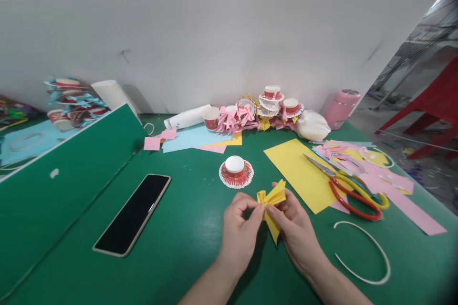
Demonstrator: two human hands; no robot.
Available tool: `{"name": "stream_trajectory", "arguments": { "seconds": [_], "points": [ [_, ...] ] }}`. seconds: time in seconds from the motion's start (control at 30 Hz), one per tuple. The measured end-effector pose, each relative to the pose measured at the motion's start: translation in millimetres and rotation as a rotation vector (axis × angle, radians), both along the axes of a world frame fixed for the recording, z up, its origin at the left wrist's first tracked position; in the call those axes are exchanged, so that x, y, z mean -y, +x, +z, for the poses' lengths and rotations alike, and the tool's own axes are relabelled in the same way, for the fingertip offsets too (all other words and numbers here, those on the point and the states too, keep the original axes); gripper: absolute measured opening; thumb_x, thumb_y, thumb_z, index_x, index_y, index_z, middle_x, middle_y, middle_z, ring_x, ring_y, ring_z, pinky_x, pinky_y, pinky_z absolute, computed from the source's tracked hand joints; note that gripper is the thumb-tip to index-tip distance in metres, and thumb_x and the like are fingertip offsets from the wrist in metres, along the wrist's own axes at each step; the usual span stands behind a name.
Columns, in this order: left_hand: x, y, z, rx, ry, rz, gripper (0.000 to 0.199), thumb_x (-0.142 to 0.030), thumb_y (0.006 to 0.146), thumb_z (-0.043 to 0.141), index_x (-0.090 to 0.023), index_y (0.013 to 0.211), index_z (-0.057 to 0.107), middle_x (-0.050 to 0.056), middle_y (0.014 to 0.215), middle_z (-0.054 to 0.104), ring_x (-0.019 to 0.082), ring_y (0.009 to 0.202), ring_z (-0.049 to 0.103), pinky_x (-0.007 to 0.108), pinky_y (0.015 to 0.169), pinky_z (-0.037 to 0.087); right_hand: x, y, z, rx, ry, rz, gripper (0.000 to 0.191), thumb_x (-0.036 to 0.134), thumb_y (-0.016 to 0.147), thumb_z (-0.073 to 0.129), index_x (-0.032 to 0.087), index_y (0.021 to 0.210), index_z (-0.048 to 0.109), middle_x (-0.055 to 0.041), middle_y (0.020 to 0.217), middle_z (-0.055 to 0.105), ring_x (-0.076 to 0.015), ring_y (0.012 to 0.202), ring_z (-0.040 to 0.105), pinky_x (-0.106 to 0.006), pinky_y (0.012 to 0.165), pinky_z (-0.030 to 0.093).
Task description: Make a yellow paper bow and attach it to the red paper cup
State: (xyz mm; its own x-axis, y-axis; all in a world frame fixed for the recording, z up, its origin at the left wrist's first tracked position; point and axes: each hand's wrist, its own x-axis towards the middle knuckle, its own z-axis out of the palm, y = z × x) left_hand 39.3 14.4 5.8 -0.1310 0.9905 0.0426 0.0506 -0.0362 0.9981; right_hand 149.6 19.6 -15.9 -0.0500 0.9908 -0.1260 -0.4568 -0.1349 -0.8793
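Observation:
Between my hands is a yellow paper bow [275, 195], pinched at its middle and held just above the green table. My left hand [243, 219] is closed on the left side of the bow, thumb and forefinger at its centre. From the other side my right hand [291, 217] grips it too, the thumb near the knot and the other fingers behind the paper. Beyond the hands stands a small hat-shaped piece [236, 171] made from a paper cup, with a white top and a fringed red-and-white brim.
Scissors [352, 190] lie at right by yellow paper [296, 171] and pink scraps [404, 200]. Nearer is a curved white strip [384, 257]. A phone [132, 214] rests at left. Finished cup hats [272, 97], a pink bottle [341, 109] and a white partition [200, 47] stand behind.

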Motion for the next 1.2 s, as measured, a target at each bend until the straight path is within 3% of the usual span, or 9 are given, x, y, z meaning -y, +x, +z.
{"name": "stream_trajectory", "arguments": {
  "seconds": [0.33,0.53,0.77,1.2],
  "points": [
    [-0.5,1.5,4.1,0.029,-0.057,-0.047,0.023,-0.027,0.078,0.053,-0.015,0.061,0.061,0.001,0.071,0.049,0.013,0.068,0.048,0.023,0.061,0.038,-1.7,0.3,2.8,-0.03,-0.018,-0.051,0.038,0.028,0.071,0.069,0.024,0.105,0.052,-0.0001,0.086,0.061,-0.0148,0.078,0.056,-0.027,0.072,0.044],
    [-0.6,0.8,2.7,0.046,-0.046,-0.037,0.016,-0.026,0.074,0.058,-0.016,0.065,0.066,0.002,0.073,0.05,0.014,0.07,0.051,0.024,0.066,0.041,-2.1,1.3,1.5,-0.005,0.002,-0.057,0.04,0.029,0.07,0.07,0.025,0.106,0.052,0.0002,0.085,0.062,-0.0153,0.078,0.056,-0.027,0.073,0.044],
    [-1.8,1.9,5.2,0.115,-0.078,-0.02,0.016,-0.022,0.071,0.057,-0.015,0.057,0.061,0.0,0.07,0.049,0.012,0.064,0.048,0.022,0.059,0.039,-0.4,1.2,0.0,0.021,0.018,-0.02,0.04,0.029,0.073,0.068,0.026,0.109,0.051,0.0015,0.081,0.062,-0.014,0.075,0.056,-0.027,0.072,0.044],
    [-3.1,3.8,6.5,0.236,-0.15,-0.011,0.014,-0.025,0.067,0.062,-0.015,0.057,0.063,0.0,0.068,0.05,0.011,0.065,0.049,0.022,0.061,0.04,-1.6,0.9,1.0,0.008,0.013,-0.052,0.043,0.029,0.071,0.069,0.024,0.109,0.051,-0.0005,0.085,0.063,-0.0156,0.077,0.057,-0.029,0.073,0.044]
  ]
}}
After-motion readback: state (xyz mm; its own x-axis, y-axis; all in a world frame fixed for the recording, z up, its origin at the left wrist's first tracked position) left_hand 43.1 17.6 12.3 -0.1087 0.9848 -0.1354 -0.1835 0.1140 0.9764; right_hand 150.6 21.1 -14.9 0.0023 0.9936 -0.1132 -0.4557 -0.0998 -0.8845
